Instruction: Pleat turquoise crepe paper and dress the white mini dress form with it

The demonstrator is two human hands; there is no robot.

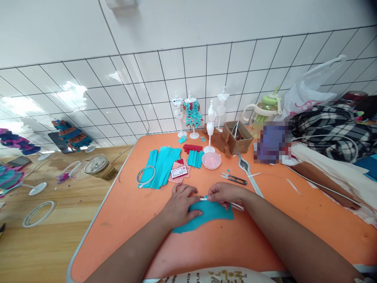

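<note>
A piece of turquoise crepe paper (206,216) lies on the orange table in front of me. My left hand (184,202) rests on its left part, fingers apart, pressing it down. A narrow white strip (203,199), like tape, runs along the paper's upper edge between my hands. My right hand (224,193) pinches the strip near its right end. A white length (237,206) trails out below that hand; whether it is the same strip is hidden. Thread snips (234,179) lie just beyond my right hand, and a tape roll (145,175) sits on more turquoise paper (163,167).
Behind my hands are a pink bowl (211,160), a small labelled box (179,172) and folded red paper (192,148). White mini dress forms (210,127) stand near the tiled wall. A cardboard box (239,137), a jug (265,108) and plaid cloth (326,125) occupy the right.
</note>
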